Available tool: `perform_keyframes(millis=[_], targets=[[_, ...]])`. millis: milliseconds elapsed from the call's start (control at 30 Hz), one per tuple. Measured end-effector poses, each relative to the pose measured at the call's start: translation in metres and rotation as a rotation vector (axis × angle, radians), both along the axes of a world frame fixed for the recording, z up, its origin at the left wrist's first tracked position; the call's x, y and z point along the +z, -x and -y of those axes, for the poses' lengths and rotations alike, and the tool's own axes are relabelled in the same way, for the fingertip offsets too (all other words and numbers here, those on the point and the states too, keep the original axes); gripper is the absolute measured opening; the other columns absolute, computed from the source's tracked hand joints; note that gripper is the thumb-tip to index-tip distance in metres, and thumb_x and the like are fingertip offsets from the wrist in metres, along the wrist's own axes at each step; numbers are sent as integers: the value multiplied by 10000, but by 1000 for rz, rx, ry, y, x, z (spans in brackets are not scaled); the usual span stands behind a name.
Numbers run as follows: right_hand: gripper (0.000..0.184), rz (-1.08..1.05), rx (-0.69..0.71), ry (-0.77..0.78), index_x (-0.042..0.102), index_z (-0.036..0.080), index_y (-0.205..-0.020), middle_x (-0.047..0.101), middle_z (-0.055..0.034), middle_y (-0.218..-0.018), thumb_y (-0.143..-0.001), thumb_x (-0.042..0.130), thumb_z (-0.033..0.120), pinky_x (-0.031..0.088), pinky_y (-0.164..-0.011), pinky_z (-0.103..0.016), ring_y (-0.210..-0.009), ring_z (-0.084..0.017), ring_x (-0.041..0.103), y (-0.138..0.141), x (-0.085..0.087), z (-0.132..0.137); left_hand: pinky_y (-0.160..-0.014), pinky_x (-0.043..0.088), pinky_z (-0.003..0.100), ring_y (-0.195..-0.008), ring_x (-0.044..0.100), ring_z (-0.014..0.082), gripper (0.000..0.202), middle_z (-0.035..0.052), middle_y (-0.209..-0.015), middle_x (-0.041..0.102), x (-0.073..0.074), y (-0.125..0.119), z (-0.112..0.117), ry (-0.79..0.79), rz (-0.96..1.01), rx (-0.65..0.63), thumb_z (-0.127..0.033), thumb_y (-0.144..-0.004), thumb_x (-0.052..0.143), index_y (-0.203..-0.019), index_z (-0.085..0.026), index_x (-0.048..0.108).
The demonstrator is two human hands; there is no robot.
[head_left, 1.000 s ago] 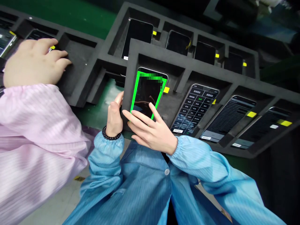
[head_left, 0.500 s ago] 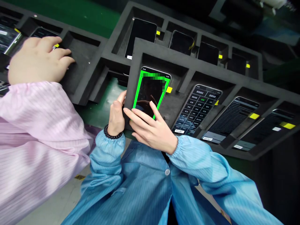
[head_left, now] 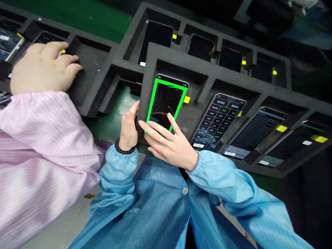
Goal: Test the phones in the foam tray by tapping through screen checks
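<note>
A phone (head_left: 166, 102) lies in the leftmost pocket of the near black foam tray (head_left: 178, 57), its dark screen edged by a bright green band. My right hand (head_left: 169, 143) is over the phone's lower part, fingers stretched out and apart, with the index fingertip at the screen and the lower edge covered. At the tray's left side, my left hand (head_left: 129, 129), with a black coiled band at the wrist, is closed against the edge; some of its fingers are hidden. Beside this phone, another phone (head_left: 219, 119) shows a grid of buttons.
Two more phones (head_left: 255, 133) with lines of text fill the right pockets. Yellow tabs (head_left: 186, 100) mark the pockets. Behind stands another foam tray (head_left: 178, 20) with dark phones. At left, a co-worker's hand (head_left: 44, 69) in a pink sleeve reaches over a further tray (head_left: 103, 69).
The green band at the phone's top and right has filled in, leaving a few small dark blocks under the top. My right hand has shifted slightly right; my left hand stays put.
</note>
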State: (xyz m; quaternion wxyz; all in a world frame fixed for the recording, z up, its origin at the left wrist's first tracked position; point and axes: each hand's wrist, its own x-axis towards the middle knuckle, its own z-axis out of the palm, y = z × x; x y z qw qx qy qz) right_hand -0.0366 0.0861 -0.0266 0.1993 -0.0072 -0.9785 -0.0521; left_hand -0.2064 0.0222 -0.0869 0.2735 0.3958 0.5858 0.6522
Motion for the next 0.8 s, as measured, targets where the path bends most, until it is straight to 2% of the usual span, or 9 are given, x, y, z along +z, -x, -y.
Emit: perform_keyframes(millis=[133,367,433,567,700,800], targets=[[353,5,-6,0,702,141,-1225,558,-56,-1534,-1038,441,288,272,-1310,-561,-1379,-206,541,-8,3,-2,-885,556,341,-1097,681,244,764,91,-1180,722,3,-1,0,-2,5,-7,-736,-975,213,-1343,-212,630],[288,34,-73,67,715,132,-1195,650,-67,-1439,-1032,515,260,-24,-1349,-497,-1351,-175,570,-47,16,-7,-834,546,355,-1078,674,250,750,86,-1153,727,5,-5,-1,-12,22,16,-713,-989,196,-1320,-211,644],[281,42,-85,71,717,125,-1193,665,-74,-1421,-1026,534,257,-4,-1351,-499,-1342,-179,578,-51,17,-7,-836,547,353,-1082,674,250,738,80,-1154,729,4,-5,-1,-10,25,19,-699,-995,196,-1321,-214,647],[287,34,-85,72,705,146,-1240,674,-78,-1411,-994,592,240,170,-1337,-539,-1321,-205,599,-52,18,-6,-895,551,356,-1131,665,257,721,57,-1180,724,3,-4,0,-3,25,19,-703,-993,207,-1332,-236,639],[285,29,-82,78,706,135,-1235,676,-78,-1409,-986,595,219,135,-1347,-534,-1312,-202,605,-52,19,-5,-939,545,356,-1154,648,260,739,34,-1204,719,2,-4,0,-1,25,4,-706,-995,180,-1340,-234,631],[263,22,-81,74,722,150,-1202,675,-78,-1411,-988,587,218,163,-1341,-539,-1309,-206,610,-52,20,-5,-949,544,361,-1163,642,269,758,37,-1213,716,4,-5,-1,2,35,15,-716,-990,174,-1324,-221,640]])
